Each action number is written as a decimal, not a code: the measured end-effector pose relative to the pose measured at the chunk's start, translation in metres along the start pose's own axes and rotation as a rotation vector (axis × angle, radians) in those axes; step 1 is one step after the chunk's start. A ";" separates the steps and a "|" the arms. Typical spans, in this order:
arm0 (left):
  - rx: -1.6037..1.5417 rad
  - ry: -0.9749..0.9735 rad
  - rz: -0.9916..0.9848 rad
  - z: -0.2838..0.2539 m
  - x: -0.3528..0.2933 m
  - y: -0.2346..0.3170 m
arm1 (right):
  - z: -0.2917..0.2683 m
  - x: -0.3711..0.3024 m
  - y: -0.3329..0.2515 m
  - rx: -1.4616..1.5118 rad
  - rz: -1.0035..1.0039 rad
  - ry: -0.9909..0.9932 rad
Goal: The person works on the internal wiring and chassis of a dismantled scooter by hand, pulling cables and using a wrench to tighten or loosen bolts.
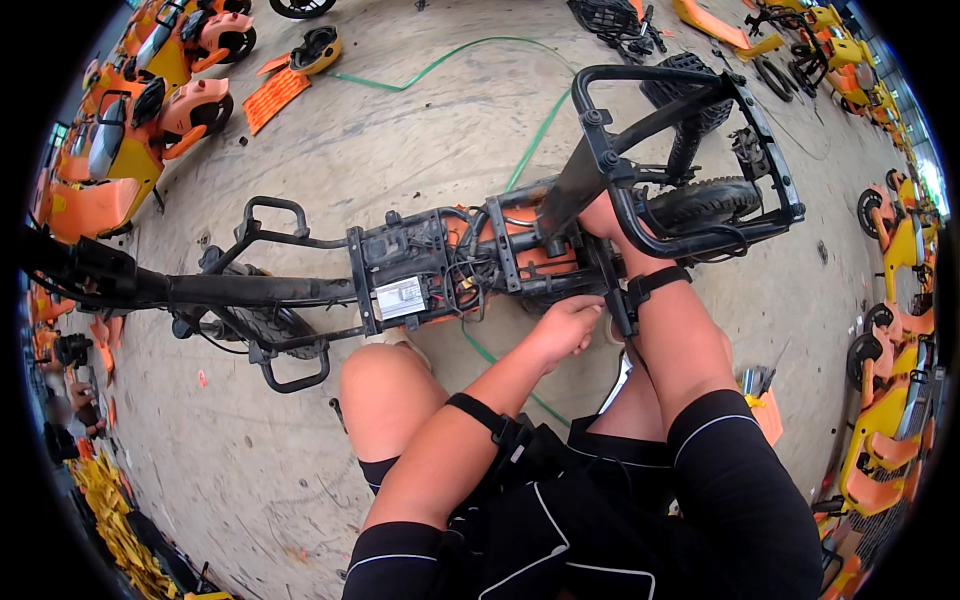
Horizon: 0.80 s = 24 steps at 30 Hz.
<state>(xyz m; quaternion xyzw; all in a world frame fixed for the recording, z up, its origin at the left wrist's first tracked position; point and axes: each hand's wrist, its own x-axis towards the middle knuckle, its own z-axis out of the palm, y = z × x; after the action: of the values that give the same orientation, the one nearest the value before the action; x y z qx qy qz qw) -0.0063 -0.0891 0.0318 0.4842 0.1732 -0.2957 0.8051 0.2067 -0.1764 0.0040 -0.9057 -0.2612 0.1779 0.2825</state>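
In front of me a stripped black scooter frame (275, 290) lies lengthwise across the floor, its wheels at left and right. My left hand (568, 330) is at the near side of the frame, fingers curled closed; whatever may be in them is too small to make out. A dark bar (617, 300) stands close to its fingertips. My right hand (600, 216) reaches in under the frame beside the rear wheel (705, 203); frame tubes hide its fingers. Cables and a white-labelled metal box (400, 298) sit in the frame's middle section.
A black tubular rack (690, 72) rises at the frame's right end. A green hose (535, 145) runs across the concrete floor. Orange and yellow scooters (165, 130) line both sides. An orange panel (274, 98) lies at the upper left, and tools (757, 382) lie beside my right leg.
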 end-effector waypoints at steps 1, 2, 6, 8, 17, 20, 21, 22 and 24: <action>0.023 0.006 -0.007 0.001 0.002 0.000 | 0.003 0.004 0.010 -0.028 0.013 -0.015; 0.047 0.009 -0.014 0.003 0.005 0.000 | 0.005 0.007 0.022 -0.071 0.035 -0.021; 0.083 0.102 -0.024 -0.006 0.005 -0.008 | -0.005 -0.002 -0.032 -0.024 0.065 -0.060; 0.101 0.209 -0.011 -0.010 0.006 -0.011 | 0.006 0.006 -0.028 -0.022 0.033 -0.053; 0.193 0.196 -0.023 -0.003 0.015 -0.006 | 0.040 0.014 0.026 -0.348 0.100 -0.109; 0.203 0.145 0.025 -0.001 0.018 -0.015 | 0.042 0.008 0.009 -0.411 0.125 -0.077; 0.201 0.126 0.046 -0.001 0.022 -0.017 | 0.043 0.006 0.007 -0.430 0.142 -0.049; 0.213 0.130 0.060 0.000 0.025 -0.018 | 0.042 0.004 0.004 -0.443 0.158 -0.029; 0.236 0.135 0.086 0.002 0.029 -0.019 | 0.045 0.001 0.001 -0.465 0.198 0.027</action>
<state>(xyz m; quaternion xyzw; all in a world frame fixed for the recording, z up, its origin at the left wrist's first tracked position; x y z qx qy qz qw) 0.0036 -0.1065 0.0034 0.6012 0.1700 -0.2461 0.7410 0.1867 -0.1578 -0.0316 -0.9698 -0.2014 0.1278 0.0514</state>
